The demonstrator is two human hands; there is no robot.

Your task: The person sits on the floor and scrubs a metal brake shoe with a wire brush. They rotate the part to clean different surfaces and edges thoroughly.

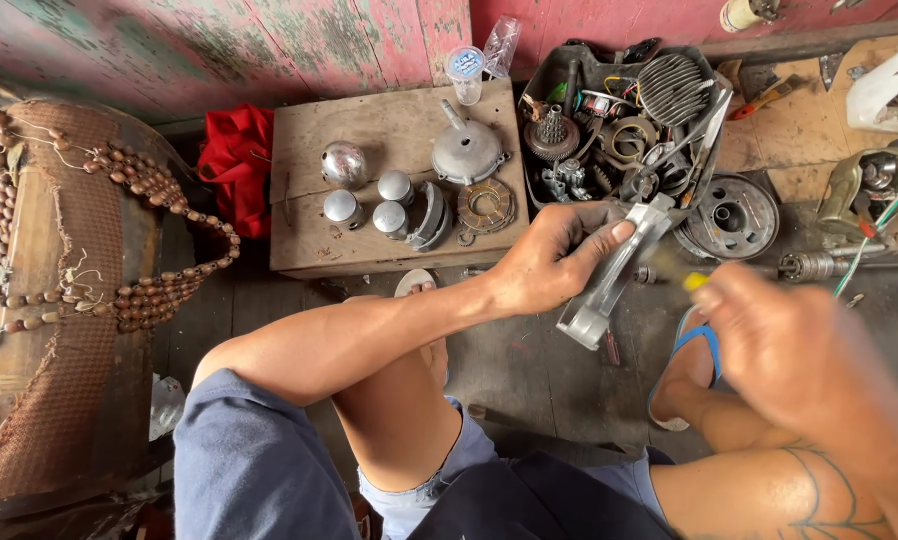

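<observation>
Left hand [549, 262] grips metal casting [614, 272], right hand [789, 345] just beside.

Your arms are bare from the shoulder down, with no watch, ring or glove on your left hand [549, 262] or right hand [799, 365]. You wear blue-grey denim shorts [259, 470] with paler, faded hems. A dark line tattoo [819, 490] curls over your right thigh. Blue-strapped flip-flops [694, 355] with pale soles are on your feet.
</observation>
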